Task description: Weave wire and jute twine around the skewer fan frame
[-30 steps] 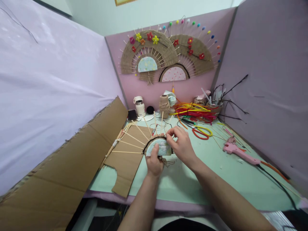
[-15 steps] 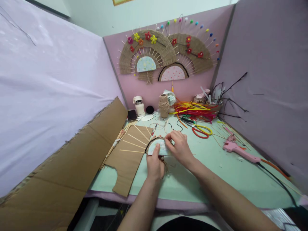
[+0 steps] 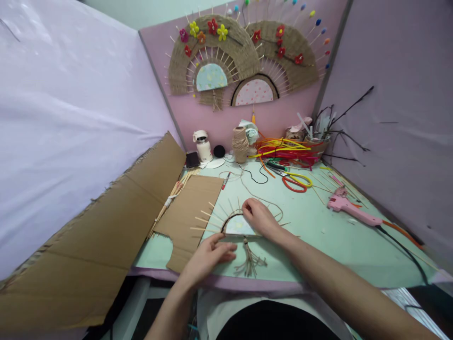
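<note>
Half-round fan piece (image 3: 239, 226) on the surface (image 3: 325, 257), sticks (image 3: 204, 230) fanning out from its rim, tassel (image 3: 250, 259) at its 6 o'clock. Left hand (image 3: 208, 255): grip wide and slack, fingertip at the fan's 8 o'clock corner. Right hand (image 3: 261, 218): grip narrow, fingertips bunched on the rim near 12, can't tell what's pinched. Around the fan: cut cardboard (image 3: 194, 200) at 10, twine cone (image 3: 240, 145) at 12, scissors (image 3: 290, 177) at 2, pink glue gun (image 3: 356, 212) at 3
</note>
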Demonstrator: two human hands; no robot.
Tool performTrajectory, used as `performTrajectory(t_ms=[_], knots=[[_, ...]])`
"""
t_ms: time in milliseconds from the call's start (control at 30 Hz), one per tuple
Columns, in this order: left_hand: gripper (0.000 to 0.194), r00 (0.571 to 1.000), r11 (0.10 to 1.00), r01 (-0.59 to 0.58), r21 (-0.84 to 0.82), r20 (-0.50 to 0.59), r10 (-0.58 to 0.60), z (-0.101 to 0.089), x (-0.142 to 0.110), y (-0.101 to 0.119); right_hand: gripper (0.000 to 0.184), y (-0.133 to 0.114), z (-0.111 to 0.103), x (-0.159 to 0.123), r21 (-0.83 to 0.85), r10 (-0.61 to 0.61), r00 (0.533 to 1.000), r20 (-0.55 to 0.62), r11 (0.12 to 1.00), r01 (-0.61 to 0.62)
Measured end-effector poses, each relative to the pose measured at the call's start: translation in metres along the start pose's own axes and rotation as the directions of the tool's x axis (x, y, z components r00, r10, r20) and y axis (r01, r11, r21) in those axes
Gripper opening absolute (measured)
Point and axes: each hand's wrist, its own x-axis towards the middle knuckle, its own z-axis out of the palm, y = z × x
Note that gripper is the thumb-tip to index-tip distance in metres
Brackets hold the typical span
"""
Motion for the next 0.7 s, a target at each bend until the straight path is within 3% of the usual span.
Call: performTrajectory(t_ms=[67, 133, 200, 267, 333, 467, 600, 700], knots=[[0.013, 0.981, 0.912, -0.138, 0.385, -0.070, 0.179, -0.010, -0.006, 0.011, 0.012, 0.001, 0.001, -0.001, -0.008, -0.012, 1.000, 0.010, 1.000, 0.012], [0.006, 0.897, 0.751, -0.281, 0.597, -0.115, 0.427, -0.009, 0.001, 0.025, 0.013, 0.002, 0.001, -0.001, -0.014, -0.017, 1.000, 0.022, 1.000, 0.018], [0.008, 0.816, 0.591, -0.355, 0.725, -0.069, 0.574, 0.001, 0.021, 0.036, 0.012, 0.003, 0.002, 0.000, -0.020, -0.023, 0.999, 0.027, 1.000, 0.024], [0.014, 0.788, 0.391, -0.325, 0.861, 0.018, 0.615, 0.015, 0.048, 0.039, 0.012, 0.004, 0.003, 0.000, -0.022, -0.027, 0.999, 0.027, 0.999, 0.028], [0.018, 0.819, 0.192, -0.281, 0.940, 0.131, 0.558, 0.028, 0.074, 0.034, 0.012, 0.005, 0.003, 0.000, -0.019, -0.025, 0.999, 0.025, 1.000, 0.025], [0.018, 0.831, 0.144, -0.273, 0.951, 0.157, 0.533, 0.038, 0.099, 0.016, 0.012, 0.005, 0.002, -0.001, -0.024, -0.024, 1.000, 0.019, 0.999, 0.024], [0.022, 0.824, 0.121, -0.257, 0.959, 0.152, 0.545, 0.035, 0.099, 0.008, 0.012, 0.003, -0.001, -0.003, -0.083, -0.017, 1.000, 0.024, 0.996, 0.019], [0.024, 0.818, 0.114, -0.244, 0.963, 0.142, 0.557, 0.033, 0.099, 0.007, 0.012, 0.004, -0.010, -0.004, -0.091, 0.010, 0.999, -0.047, 0.996, -0.014]])
